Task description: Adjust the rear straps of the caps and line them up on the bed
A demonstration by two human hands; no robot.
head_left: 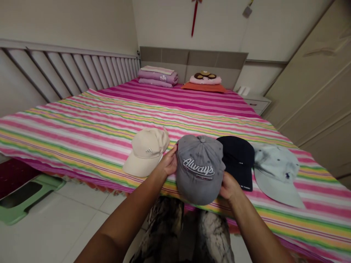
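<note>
Between my hands is a grey baseball cap (pixel 201 153) with white "Always" lettering, its brim pointing toward me over the bed's front edge. My left hand (pixel 170 161) grips its left side, the fingers partly hidden by the cap. On the opposite side my right hand (pixel 228 185) holds the lower edge near the brim. To the left lies a cream baseball cap (pixel 145 148) with a small three-stripe logo. Just right of the grey one sits a black cap (pixel 238 155), partly covered by it. Farther right, a pale mint cap (pixel 276 168) with a small dark emblem touches the black cap.
A striped sheet (pixel 82 120) covers the bed. Folded purple bedding (pixel 157 76) and a pink pillow (pixel 205 79) lie near the headboard (pixel 175 54). A green stool (pixel 27 197) stands on the floor at left. White railings (pixel 90 71) run along the left side.
</note>
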